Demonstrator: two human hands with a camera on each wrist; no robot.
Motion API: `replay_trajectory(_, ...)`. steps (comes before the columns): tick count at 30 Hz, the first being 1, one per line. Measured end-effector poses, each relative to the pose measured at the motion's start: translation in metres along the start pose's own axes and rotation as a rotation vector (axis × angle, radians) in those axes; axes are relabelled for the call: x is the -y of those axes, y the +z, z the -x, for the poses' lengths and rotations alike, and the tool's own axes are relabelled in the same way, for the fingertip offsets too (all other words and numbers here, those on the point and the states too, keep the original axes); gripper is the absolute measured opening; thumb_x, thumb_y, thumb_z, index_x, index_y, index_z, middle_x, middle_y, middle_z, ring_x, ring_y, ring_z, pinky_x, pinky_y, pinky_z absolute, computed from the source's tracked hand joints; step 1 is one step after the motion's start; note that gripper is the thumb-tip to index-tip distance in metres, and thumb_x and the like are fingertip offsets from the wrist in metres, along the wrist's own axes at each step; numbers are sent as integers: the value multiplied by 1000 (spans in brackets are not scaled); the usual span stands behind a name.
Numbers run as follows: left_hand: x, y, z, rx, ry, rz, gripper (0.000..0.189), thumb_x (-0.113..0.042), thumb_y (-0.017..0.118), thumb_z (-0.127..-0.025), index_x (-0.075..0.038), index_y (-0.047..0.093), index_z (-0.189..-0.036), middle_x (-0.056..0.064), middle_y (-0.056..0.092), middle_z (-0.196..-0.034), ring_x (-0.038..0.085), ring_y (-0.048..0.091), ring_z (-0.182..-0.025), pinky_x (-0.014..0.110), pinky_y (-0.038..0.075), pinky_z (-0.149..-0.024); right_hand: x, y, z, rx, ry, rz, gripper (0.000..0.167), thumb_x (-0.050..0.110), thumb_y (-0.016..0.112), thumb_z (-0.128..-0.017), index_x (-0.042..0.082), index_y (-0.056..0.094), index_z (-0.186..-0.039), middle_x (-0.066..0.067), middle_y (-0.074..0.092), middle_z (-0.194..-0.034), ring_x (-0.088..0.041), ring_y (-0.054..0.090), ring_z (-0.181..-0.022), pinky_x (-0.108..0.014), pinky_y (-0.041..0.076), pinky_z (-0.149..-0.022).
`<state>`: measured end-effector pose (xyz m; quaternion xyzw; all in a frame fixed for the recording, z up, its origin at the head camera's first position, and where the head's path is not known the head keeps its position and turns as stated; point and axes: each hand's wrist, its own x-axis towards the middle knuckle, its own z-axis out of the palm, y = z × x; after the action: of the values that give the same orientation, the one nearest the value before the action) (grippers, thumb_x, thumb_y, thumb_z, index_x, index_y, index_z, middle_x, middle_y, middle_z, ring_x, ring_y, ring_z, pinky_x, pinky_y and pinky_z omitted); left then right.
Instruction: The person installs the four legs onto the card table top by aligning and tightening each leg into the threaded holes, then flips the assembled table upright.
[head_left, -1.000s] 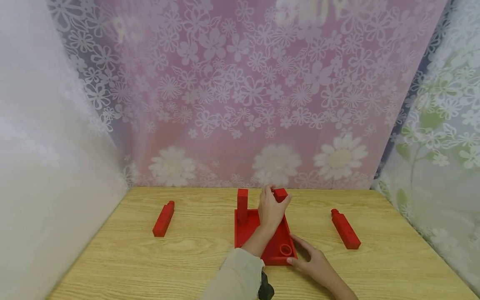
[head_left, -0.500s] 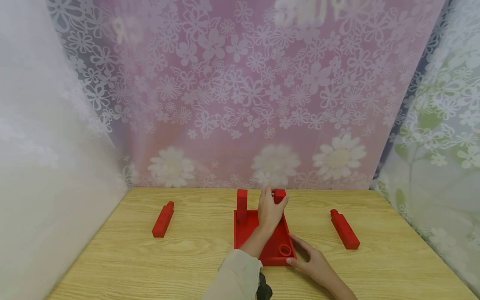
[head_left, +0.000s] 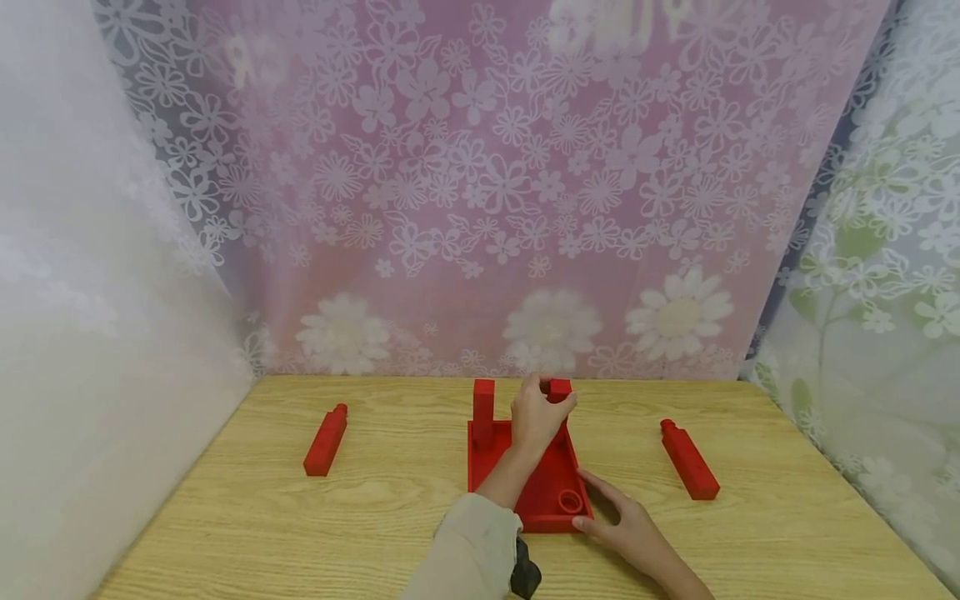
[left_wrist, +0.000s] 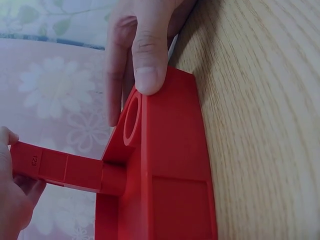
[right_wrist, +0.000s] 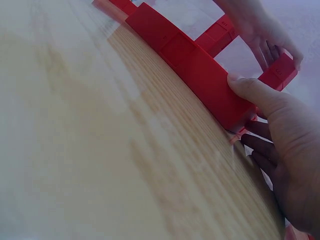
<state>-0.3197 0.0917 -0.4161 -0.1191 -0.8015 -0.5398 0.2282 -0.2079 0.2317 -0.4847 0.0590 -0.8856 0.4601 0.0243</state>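
Observation:
A shallow red tray [head_left: 555, 523] rests on the table, with two red bottle-shaped blocks upright in it. My left hand [head_left: 534, 423] reaches over the tray and holds the right block [head_left: 560, 387] by its upper end between thumb and fingers. In the left wrist view, that block [left_wrist: 55, 165] bears a "123" mark and its round neck [left_wrist: 114, 178] points down into the tray. My right hand [head_left: 633, 529] grips the tray's near right corner, thumb [right_wrist: 250, 90] on the front wall. Beside that corner, inside the tray, is a red ring [head_left: 562, 502].
The other upright block [head_left: 483, 412] stands at the tray's back left. One red bottle-shaped block [head_left: 326, 442] lies on the wooden table [head_left: 390, 525] to the left, another [head_left: 690, 460] to the right. A flowered curtain [head_left: 480, 208] hangs behind the table.
My left hand has shifted slightly left, and the block it holds stands a little lower in the head view. The right hand and the tray have stayed in place.

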Motion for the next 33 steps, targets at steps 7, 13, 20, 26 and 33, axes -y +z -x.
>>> replay_trajectory(7, -2, -1, 1, 18, -7, 4, 34, -23, 76, -76, -6, 60, -100, 0, 58, -88, 16, 58, -79, 23, 50, -66, 1, 0, 0, 3, 2, -16, 69, 36, 74, -76, 15, 46, -136, -12, 45, -135, -33, 36, -126, -54, 29, -98)
replay_trajectory(13, 0, -3, 3, 84, -16, 28, 38, -24, 72, -81, -6, 57, -111, 4, 58, -103, 23, 57, -97, 31, 48, -80, -1, 0, 1, 3, -22, -30, 68, 36, 74, -76, 17, 47, -135, -9, 46, -135, -29, 37, -126, -51, 29, -99)
replay_trajectory(20, 0, -17, 5, 132, -30, 48, 48, -25, 70, -83, -10, 53, -125, 8, 55, -120, 25, 50, -109, 40, 44, -87, -1, 0, 1, 2, -28, -44, 68, 34, 74, -76, 16, 47, -136, -10, 45, -135, -30, 36, -126, -51, 28, -99)
replay_trajectory(26, -6, -40, 7, 80, 12, 139, 38, -19, 69, -83, -9, 58, -118, 6, 58, -113, 25, 51, -106, 38, 43, -88, -1, 0, 1, 5, -18, -49, 68, 34, 74, -76, 16, 47, -136, -10, 45, -135, -30, 35, -127, -51, 27, -100)
replay_trajectory(33, 0, -78, 16, -12, 63, 184, 31, -14, 68, -84, -5, 59, -112, 9, 59, -110, 23, 52, -104, 39, 42, -89, -2, 0, 2, 5, -28, -36, 68, 36, 74, -76, 17, 47, -136, -9, 46, -134, -30, 36, -126, -51, 28, -99)
